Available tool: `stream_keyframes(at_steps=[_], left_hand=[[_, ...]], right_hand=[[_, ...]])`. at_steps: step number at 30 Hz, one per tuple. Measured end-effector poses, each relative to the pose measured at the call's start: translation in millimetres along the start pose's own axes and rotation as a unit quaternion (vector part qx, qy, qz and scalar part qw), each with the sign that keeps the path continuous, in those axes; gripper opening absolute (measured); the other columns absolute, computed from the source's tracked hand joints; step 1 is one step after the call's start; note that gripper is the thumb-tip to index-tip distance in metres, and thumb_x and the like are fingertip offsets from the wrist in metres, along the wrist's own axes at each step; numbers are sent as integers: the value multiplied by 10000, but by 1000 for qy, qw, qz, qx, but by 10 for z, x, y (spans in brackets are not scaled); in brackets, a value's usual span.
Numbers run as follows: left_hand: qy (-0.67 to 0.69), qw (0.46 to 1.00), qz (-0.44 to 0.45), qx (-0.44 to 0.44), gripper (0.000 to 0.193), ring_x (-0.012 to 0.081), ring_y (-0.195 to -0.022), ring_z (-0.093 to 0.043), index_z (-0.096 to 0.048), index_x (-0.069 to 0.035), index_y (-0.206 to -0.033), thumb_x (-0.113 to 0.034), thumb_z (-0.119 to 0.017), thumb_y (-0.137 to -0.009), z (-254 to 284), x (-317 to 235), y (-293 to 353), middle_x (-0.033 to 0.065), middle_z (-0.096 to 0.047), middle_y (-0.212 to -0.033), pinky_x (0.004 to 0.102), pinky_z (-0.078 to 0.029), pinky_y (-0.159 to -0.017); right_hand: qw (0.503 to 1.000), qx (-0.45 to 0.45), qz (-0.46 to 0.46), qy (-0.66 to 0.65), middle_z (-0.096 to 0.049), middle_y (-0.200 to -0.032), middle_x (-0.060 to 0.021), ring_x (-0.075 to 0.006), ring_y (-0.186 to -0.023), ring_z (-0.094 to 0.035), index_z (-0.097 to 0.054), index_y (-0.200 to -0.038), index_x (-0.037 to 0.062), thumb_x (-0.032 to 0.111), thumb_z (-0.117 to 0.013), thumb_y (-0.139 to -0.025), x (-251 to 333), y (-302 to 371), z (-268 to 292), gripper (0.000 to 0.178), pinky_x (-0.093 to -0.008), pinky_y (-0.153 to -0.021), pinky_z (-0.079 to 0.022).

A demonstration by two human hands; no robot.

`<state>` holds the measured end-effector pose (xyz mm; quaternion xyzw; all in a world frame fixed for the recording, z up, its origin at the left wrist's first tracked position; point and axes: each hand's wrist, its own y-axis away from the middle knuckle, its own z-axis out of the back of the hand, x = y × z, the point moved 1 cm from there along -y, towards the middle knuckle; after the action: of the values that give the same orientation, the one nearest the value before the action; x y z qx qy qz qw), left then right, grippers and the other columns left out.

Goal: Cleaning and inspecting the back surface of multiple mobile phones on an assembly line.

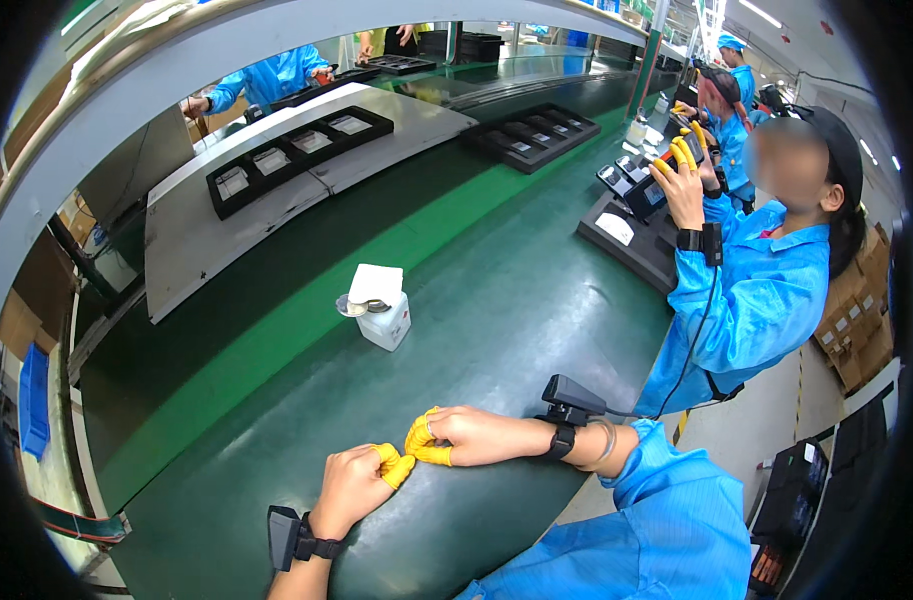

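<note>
My left hand [355,487] and my right hand [457,434] meet low over the green table, their fingertips touching or almost touching. Yellow finger cots cover some fingertips on both hands. Each hand is curled closed in a pinch. Whatever lies between the fingers, if anything, is hidden or too small to make out. Beyond them stands a white square bottle [387,325] with a round metal top, and a folded white wipe [377,284] rests over it.
A green worktable [277,420] runs away from me. Black trays with compartments [302,150] lie on a grey board, another black tray [537,135] farther right. To my right a co-worker [757,270] in blue lifts a device over a black foam tray [627,240].
</note>
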<state>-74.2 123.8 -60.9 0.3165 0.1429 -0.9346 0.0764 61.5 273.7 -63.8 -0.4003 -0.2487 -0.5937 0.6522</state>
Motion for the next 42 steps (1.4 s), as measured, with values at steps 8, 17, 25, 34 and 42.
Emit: stream_keyframes(at_steps=[8, 17, 25, 34, 42], left_hand=[[5, 1000, 0, -1, 210, 277, -572, -582, -633, -38, -684, -216, -723, -748, 0, 13, 22, 95, -597, -625, 367, -468, -525], [23, 999, -22, -11, 192, 282, -521, -556, -650, -30, -705, -201, -728, -742, -17, 42, 39, 124, -578, -604, 357, -436, -490], [5, 1000, -14, -4, 204, 282, -551, -570, -646, -38, -699, -221, -721, -749, -31, 36, 46, 109, -587, -616, 364, -454, -509], [12, 1000, -17, -5, 194, 283, -531, -562, -652, -35, -709, -212, -723, -744, -10, 21, 50, 118, -582, -609, 360, -441, -496], [21, 1000, -18, -11, 186, 277, -528, -561, -650, -38, -711, -207, -721, -744, -8, 28, 70, 118, -583, -610, 358, -439, -491]], right_hand=[[1000, 11, -11, -14, -606, -866, -167, -356, -825, -569, -596, -895, 4, 109, -567, -843, 25, -11, 2, 121, -417, -730, -464], [999, 25, -20, 15, -627, -945, -132, -317, -853, -571, -616, -955, -1, 86, -594, -859, 3, -6, -23, 131, -384, -775, -473], [999, 25, -8, 20, -622, -922, -131, -312, -824, -570, -614, -945, 3, 91, -596, -861, -32, 20, -42, 123, -382, -764, -470], [1000, 22, -9, 19, -613, -896, -130, -314, -806, -557, -611, -937, 6, 91, -591, -862, 2, 12, -26, 115, -384, -756, -462], [1000, 17, -3, 19, -610, -905, -126, -307, -805, -556, -610, -937, 8, 89, -592, -857, -1, 14, -59, 114, -377, -749, -464]])
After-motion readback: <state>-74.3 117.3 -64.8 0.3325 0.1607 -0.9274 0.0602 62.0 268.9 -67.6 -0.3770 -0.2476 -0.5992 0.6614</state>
